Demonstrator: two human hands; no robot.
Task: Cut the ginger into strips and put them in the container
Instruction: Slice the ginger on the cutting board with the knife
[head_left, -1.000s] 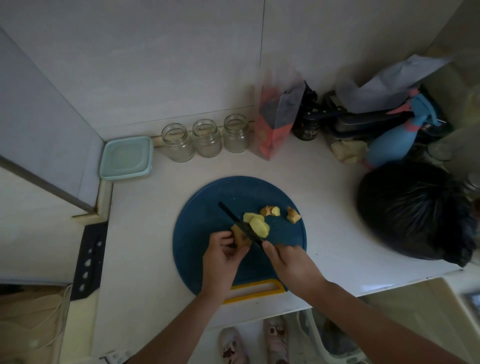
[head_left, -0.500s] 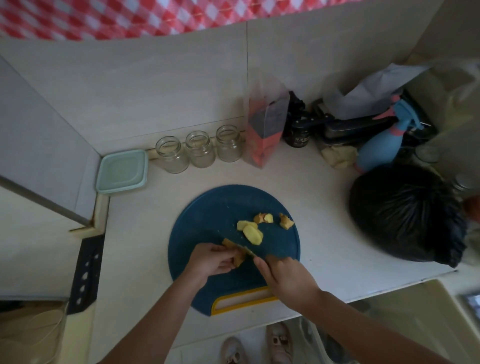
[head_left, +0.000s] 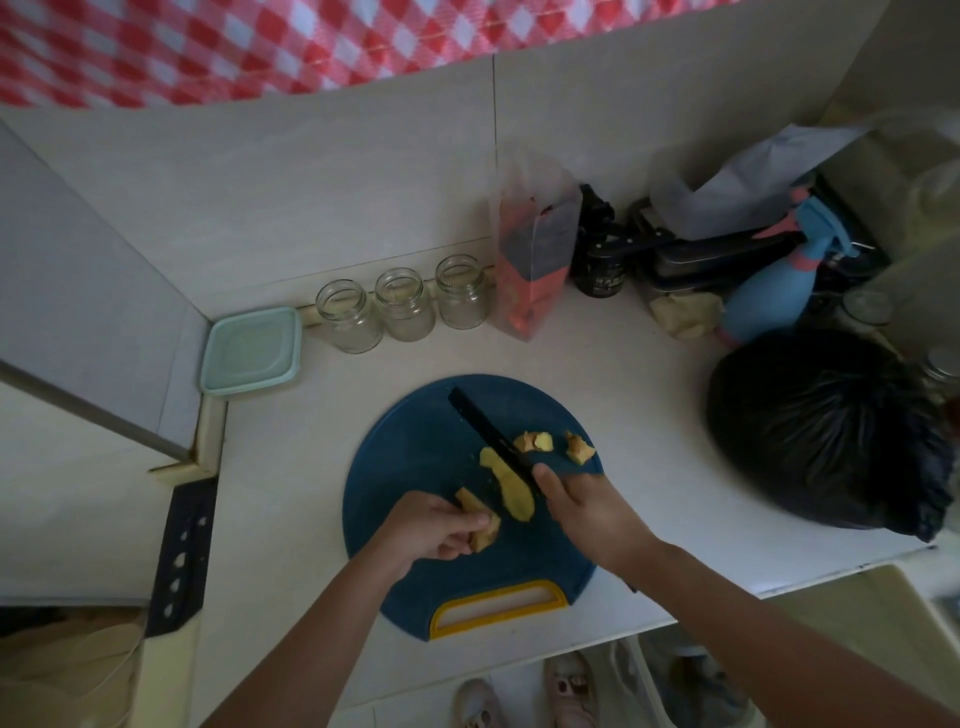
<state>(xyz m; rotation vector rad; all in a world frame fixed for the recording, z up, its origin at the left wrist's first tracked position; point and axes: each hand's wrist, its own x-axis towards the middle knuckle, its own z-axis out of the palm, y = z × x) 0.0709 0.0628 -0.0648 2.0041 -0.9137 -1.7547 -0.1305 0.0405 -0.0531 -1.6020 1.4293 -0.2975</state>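
- While pinched by curled fingers of the left hand (head_left: 434, 527), the knobbly tan ginger chunk (head_left: 482, 529) sits over the round dark-blue cutting board (head_left: 415, 452).
- Pale-yellow ginger slices (head_left: 511, 488) lie beside it, crossed by the black knife (head_left: 485, 431) the right hand (head_left: 587, 506) grasps.

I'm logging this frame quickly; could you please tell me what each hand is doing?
Left hand: grips a ginger piece.
Right hand: grips the black knife.
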